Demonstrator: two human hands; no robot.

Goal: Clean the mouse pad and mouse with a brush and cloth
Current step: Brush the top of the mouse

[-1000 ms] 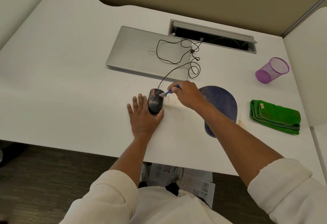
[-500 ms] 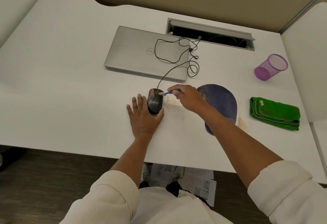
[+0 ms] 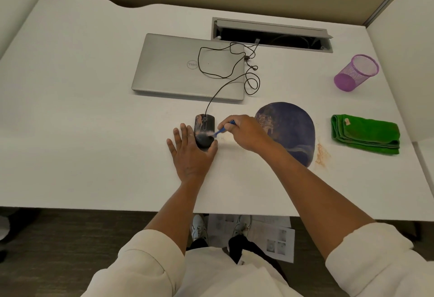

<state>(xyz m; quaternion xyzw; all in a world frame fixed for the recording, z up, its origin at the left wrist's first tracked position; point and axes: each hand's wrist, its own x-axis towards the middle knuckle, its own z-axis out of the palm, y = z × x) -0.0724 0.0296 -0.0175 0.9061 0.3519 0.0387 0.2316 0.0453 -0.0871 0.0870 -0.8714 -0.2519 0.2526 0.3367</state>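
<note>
Mouse (image 3: pixel 203 130) sits on the white worktop (image 3: pixel 82 120), just left of the mouse pad (image 3: pixel 291 130) and off it. My left hand (image 3: pixel 191 156) lies flat beside and behind it, fingers (image 3: pixel 179 136) spread, thumb against the mouse's near right edge, bracing it. My right hand (image 3: pixel 246 133) pinches the blue brush (image 3: pixel 222 130), fingers pressed together around the handle, and the pale bristles touch the rear hump of the mouse. Pinkish smears show on the mouse's front half, and its black cable (image 3: pixel 225 71) loops back over the closed silver laptop (image 3: pixel 187 69).

Containers now: the purple mesh cup (image 3: pixel 355 71) stands far right, tilted in this wide view, and I see nothing inside it. Behind the laptop the cable tray (image 3: pixel 270 35) cut into the worktop has its lid up, with dark wiring dimly visible within.

The mouse pad is a dark blue oval with brownish stains on its upper left, partly under my right forearm. Orange-brown specks mark the worktop just right of the pad and near the brush. The green cloth (image 3: pixel 365 133) lies folded, well to the right.

Beige partition panels close the back and sides. Below the near edge: dark floor, white shoes, printed sheets of paper (image 3: pixel 277 238).
</note>
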